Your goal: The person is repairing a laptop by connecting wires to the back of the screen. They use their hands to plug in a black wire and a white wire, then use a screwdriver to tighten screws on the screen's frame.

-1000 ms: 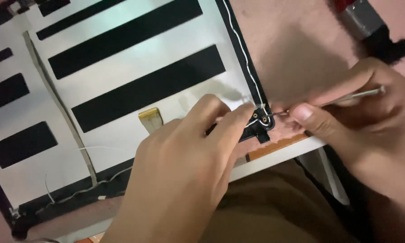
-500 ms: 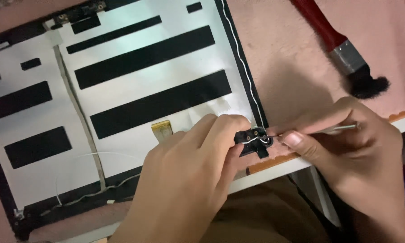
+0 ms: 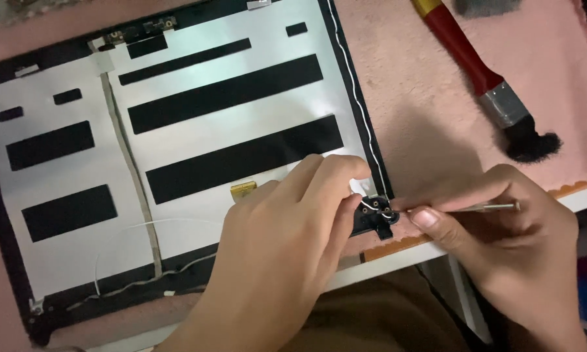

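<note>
A laptop display back cover [image 3: 196, 85], silver foil inside with black strips, lies on a pink cloth [image 3: 424, 111]. My left hand [image 3: 274, 261] rests on its near right corner, fingertips pressing beside a small black hinge bracket [image 3: 373, 216]. My right hand [image 3: 502, 248] grips a thin metal screwdriver [image 3: 476, 208] held level, its tip touching the bracket. A thin white wire [image 3: 355, 98] runs along the cover's right edge to that corner.
A paintbrush [image 3: 482, 85] with a red handle, metal ferrule and black bristles lies on the cloth at the upper right. The white table edge [image 3: 398, 261] runs just below the corner. A small yellow connector [image 3: 241, 190] sits on the foil by my left hand.
The view has shifted, so the cover and brush sit lower and further right in the picture. Both hands stay at the hinge corner, the screwdriver tip still on the bracket.
</note>
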